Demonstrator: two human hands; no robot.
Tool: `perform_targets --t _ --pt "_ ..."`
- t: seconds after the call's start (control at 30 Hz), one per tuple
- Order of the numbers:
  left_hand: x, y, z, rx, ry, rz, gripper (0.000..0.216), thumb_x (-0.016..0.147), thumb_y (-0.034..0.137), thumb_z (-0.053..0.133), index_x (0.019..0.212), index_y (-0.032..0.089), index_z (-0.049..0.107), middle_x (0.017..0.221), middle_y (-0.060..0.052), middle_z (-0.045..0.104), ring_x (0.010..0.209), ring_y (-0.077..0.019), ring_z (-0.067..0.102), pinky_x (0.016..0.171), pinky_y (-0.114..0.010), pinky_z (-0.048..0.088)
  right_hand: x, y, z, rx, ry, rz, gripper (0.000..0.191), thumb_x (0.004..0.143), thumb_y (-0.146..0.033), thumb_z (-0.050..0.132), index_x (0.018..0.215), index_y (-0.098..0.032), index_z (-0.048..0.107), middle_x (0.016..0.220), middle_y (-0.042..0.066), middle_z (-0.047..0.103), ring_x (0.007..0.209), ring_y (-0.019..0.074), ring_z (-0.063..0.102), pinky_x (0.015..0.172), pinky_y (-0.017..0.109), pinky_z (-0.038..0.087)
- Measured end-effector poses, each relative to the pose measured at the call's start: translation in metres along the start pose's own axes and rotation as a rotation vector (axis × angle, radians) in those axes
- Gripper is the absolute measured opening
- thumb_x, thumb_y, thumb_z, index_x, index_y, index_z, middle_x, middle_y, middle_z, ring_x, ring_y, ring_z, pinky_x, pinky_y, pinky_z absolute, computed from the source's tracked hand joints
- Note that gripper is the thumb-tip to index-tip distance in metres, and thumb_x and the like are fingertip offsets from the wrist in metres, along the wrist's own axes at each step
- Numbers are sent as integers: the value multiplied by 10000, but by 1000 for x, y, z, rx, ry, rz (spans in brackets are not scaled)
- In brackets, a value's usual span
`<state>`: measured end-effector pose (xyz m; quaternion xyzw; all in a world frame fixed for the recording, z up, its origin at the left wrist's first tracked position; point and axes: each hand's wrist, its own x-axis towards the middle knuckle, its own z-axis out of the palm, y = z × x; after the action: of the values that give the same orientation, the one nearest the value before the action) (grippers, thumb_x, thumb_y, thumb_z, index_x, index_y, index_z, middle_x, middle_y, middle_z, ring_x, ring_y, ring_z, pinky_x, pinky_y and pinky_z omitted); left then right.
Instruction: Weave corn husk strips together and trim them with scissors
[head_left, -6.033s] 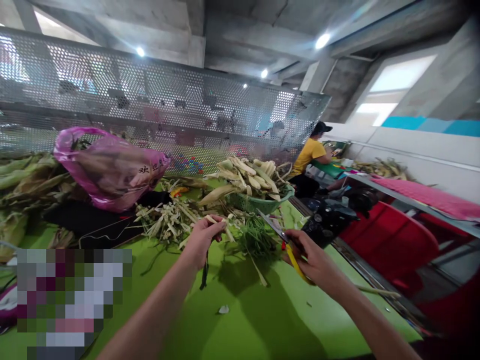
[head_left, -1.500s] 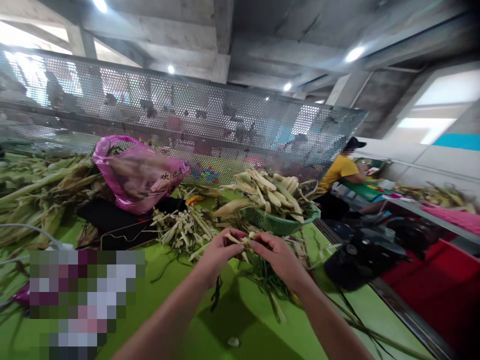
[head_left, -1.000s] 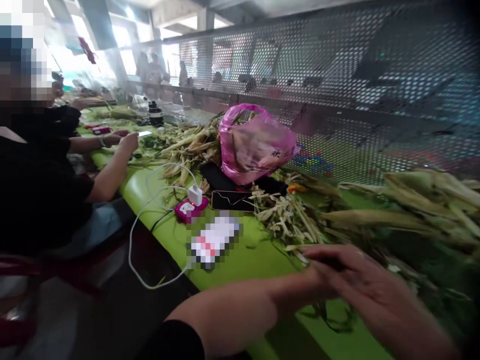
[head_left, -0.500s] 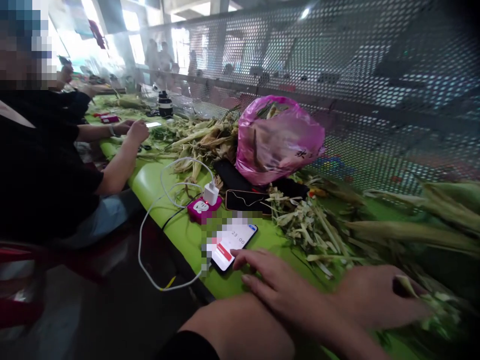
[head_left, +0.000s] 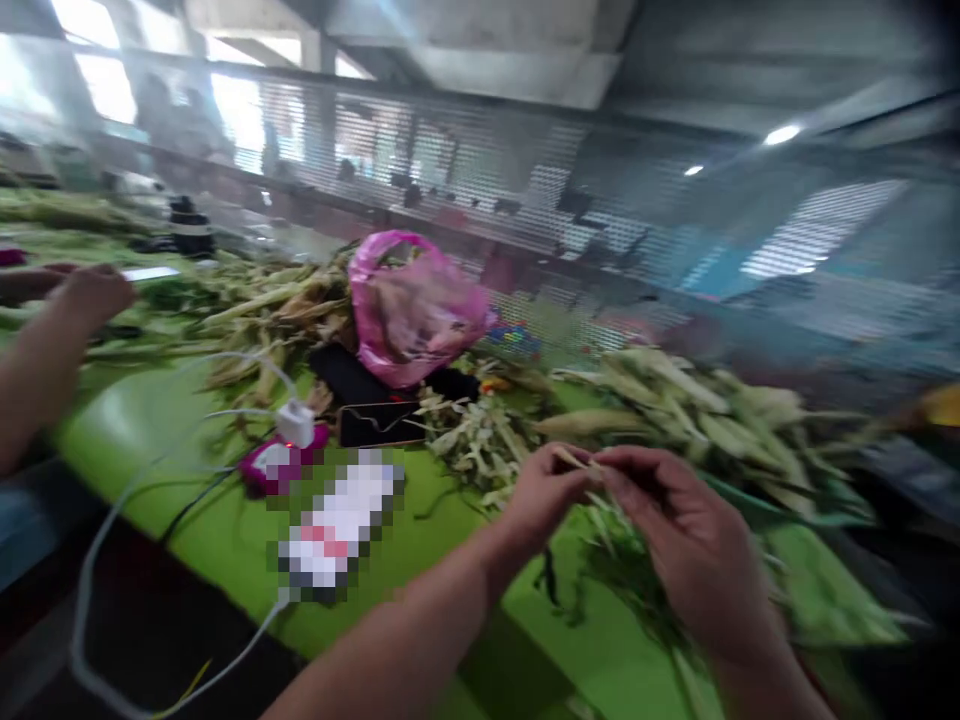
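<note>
My left hand [head_left: 536, 500] and my right hand [head_left: 686, 540] meet above the green table. Their fingertips pinch a thin, pale corn husk strip [head_left: 574, 460] between them. Below the hands, loose green strips [head_left: 619, 540] hang and lie on the tabletop. Just beyond my left hand spreads a pile of shredded husk [head_left: 480, 440]. Larger dried husks [head_left: 697, 400] are heaped behind my right hand.
A pink plastic bag [head_left: 420, 310] stands behind a dark phone [head_left: 382, 424]. Left of my forearm are a blurred-out phone [head_left: 349, 520], a white charger [head_left: 295, 424] and a looping cable [head_left: 86, 610]. Another person's hand [head_left: 94, 295] is at far left; mesh screen [head_left: 465, 180] behind.
The view has swung right. My right hand has left the phone's screen and come to my left hand, which was holding husk strips at the right. Both now pinch a strip together.
</note>
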<state>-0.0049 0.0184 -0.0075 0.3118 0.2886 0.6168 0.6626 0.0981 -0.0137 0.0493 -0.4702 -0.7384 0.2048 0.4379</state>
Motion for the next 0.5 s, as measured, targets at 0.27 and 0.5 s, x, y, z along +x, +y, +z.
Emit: perform_targets --t 0.27,0.5 --pt "-12 -6 10 9 -188 -42 209 651 219 716 842 154 658 809 -25 611 743 -126 562 700 -253 480 -11 61 -42 120 0 257 275 810 -433 615 947 -195 619 889 34 646 840 193 572 759 290 446" --pt "-14 -12 15 154 -210 -75 271 648 232 757 888 156 657 781 -17 638 712 -113 581 707 -235 478 -23 70 -38 371 -70 295 273 731 -396 708 841 -166 610 742 -7 587 704 149 531 668 264 437"
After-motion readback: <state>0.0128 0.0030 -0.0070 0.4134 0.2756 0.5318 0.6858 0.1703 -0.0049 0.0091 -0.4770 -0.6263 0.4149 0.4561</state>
